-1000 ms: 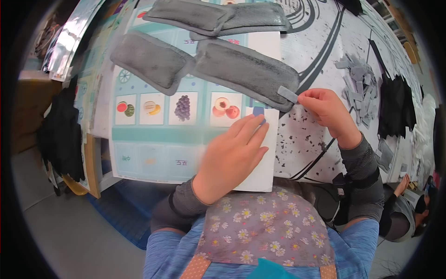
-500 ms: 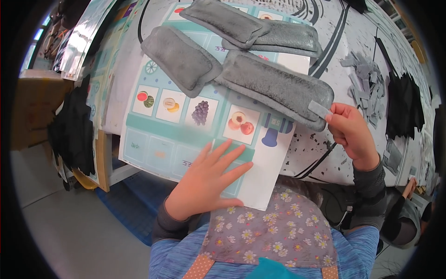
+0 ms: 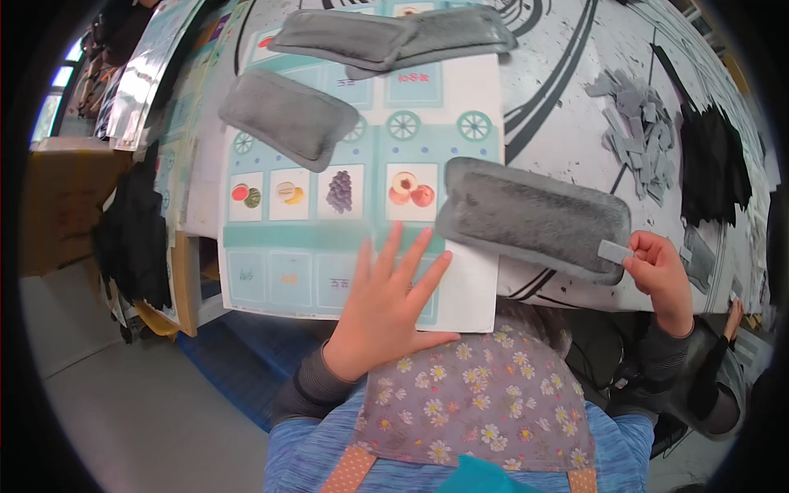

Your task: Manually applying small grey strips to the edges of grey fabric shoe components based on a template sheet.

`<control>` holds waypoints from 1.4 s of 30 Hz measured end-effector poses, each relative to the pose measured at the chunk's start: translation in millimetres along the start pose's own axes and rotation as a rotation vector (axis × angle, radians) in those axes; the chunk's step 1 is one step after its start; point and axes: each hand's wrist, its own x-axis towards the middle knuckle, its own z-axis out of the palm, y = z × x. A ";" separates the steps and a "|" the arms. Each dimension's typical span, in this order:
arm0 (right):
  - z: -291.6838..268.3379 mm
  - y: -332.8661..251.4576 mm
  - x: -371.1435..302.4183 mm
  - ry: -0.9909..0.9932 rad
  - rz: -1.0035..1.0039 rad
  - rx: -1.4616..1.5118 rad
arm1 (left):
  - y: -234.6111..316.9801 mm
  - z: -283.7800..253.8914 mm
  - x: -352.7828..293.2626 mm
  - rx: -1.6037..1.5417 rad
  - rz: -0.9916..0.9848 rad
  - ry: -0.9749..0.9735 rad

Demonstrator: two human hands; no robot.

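Note:
My left hand (image 3: pixel 386 289) lies flat, fingers spread, on a pale blue printed sheet (image 3: pixel 362 238) with fruit pictures and wheel shapes. Between thumb and fingers, my right hand (image 3: pixel 662 279) pinches a small light-grey tab (image 3: pixel 614 251) at the right end of a grey fuzzy pad (image 3: pixel 534 218). This pad lies across the sheet's right edge and the table. Farther up the sheet rest another grey pad (image 3: pixel 288 117) on the left, plus two overlapping ones, the left pad (image 3: pixel 337 37) partly over the right pad (image 3: pixel 456 37).
A heap of small grey strips (image 3: pixel 637 123) lies on the white, black-marked table (image 3: pixel 559 115) at right, beside black fabric (image 3: pixel 719 177). Another person's hand (image 3: pixel 734 319) shows at the far right. A cardboard box (image 3: pixel 74 205) and black material (image 3: pixel 131 234) stand left.
My right hand has moved right and nearer with the tab, and the pad has come along, off the middle of the sheet. The sheet has turned straighter; my left hand stays flat on it.

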 end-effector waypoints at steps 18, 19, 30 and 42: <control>-87.7 105.4 -24.6 0.844 -0.242 -0.335 | 22.2 -8.9 16.3 0.060 -0.053 0.060; -69.8 93.4 -21.7 0.874 -0.437 0.097 | 27.3 -12.9 16.6 0.068 -0.060 0.083; 132.7 23.5 -9.8 0.062 -0.972 0.854 | 96.2 -18.6 69.9 -0.640 0.276 -0.161; 116.9 52.7 32.8 -0.058 -1.467 0.322 | 81.7 -0.7 89.0 -1.386 -0.135 -0.569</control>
